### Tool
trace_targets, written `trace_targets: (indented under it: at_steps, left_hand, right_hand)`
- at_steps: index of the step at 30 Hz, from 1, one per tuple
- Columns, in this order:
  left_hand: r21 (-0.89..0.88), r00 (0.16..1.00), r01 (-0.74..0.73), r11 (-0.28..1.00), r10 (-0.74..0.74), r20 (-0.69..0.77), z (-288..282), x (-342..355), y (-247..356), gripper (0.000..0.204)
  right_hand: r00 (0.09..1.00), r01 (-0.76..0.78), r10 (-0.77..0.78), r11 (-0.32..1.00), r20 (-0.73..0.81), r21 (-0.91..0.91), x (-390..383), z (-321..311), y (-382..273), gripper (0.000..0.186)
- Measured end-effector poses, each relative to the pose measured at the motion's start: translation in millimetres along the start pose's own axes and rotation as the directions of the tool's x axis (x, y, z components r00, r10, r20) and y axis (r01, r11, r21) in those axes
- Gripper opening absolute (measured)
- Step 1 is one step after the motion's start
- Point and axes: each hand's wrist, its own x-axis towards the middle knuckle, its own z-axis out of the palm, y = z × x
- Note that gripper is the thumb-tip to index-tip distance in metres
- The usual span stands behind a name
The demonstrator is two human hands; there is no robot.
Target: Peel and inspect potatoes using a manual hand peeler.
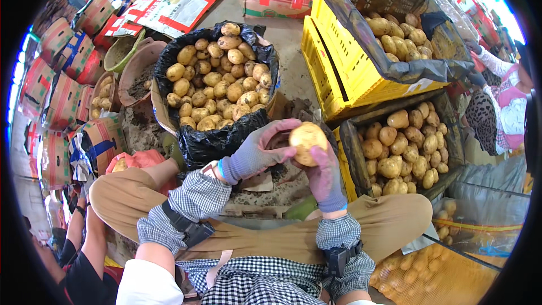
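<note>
Steadying a pale potato (308,142) just right of the frame's centre, the left hand (252,153) and right hand (328,185) have gloved fingers clamped on its left and lower right, probably keeping its broad face visible, while a black-lined carton (161,114), upper left, likely keeps loose potatoes (220,87) contained.

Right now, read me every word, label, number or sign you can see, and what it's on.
I won't copy out printed wording, but it shows here:
Flattened cardboard: large lettering, partly legible.
Red-striped carton at top: print too small.
Cartons stacked at left: too small or blurred.
Held potato: none visible.
</note>
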Motion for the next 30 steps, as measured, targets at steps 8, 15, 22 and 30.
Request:
trace_targets:
  at_steps: [8, 15, 22, 30]
  left_hand:
    - [0.878, 0.944, 0.326, 0.35, -0.074, -0.321, -171, 100, -5, 0.071]
    - [0.847, 0.795, 0.469, 0.251, -0.537, -0.281, -195, 155, -31, 0.067]
    - [0.749, 0.832, 0.519, 0.411, -0.444, -0.332, -265, 129, -58, 0.064]
    - [0.268, 0.897, 0.374, 0.888, -0.272, -0.349, -248, 105, -41, 0.043]
  right_hand:
    - [0.933, 0.227, -0.041, 0.838, -0.357, 0.496, 5, -39, -43, 0.048]
    - [0.84, 0.455, -0.226, 0.789, -0.493, 0.413, -38, -71, -124, 0.044]
    - [0.389, 0.812, -0.624, 0.58, -0.678, -0.068, -107, -147, -287, 0.044]
    - [0.212, 0.882, -0.88, 0.36, -0.425, -0.306, -209, -243, -486, 0.036]
